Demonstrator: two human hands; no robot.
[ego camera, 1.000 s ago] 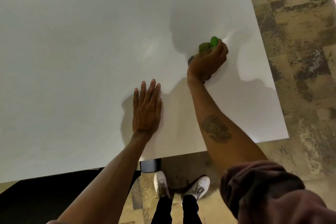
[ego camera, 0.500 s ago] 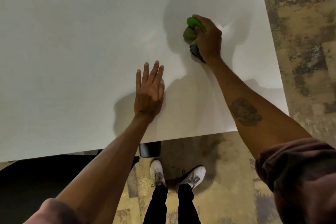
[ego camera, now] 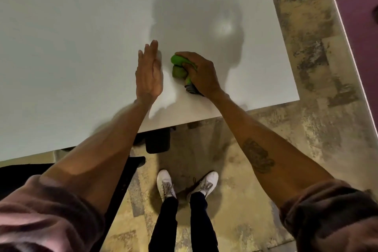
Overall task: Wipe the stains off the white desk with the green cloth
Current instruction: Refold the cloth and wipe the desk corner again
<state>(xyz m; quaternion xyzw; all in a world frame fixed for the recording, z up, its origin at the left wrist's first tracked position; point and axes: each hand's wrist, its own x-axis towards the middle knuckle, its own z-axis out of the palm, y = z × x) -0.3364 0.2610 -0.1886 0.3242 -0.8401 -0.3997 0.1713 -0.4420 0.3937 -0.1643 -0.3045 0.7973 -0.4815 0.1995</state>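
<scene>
Looking down from head height onto a white desk point(ego camera: 81, 47). Right hand point(ego camera: 201, 74) curled tightly around a bunched green cloth point(ego camera: 179, 66), pressing it to the desk surface near the front edge — a darker grey end poking out below the palm. Left hand point(ego camera: 148, 73) just beside the cloth, fingers straight and together, turned on edge; contact with the desk not clear. Rolled-up sleeves on both arms. Below the desk edge — white shoes point(ego camera: 165, 184) on mottled tan floor point(ego camera: 306, 67).
</scene>
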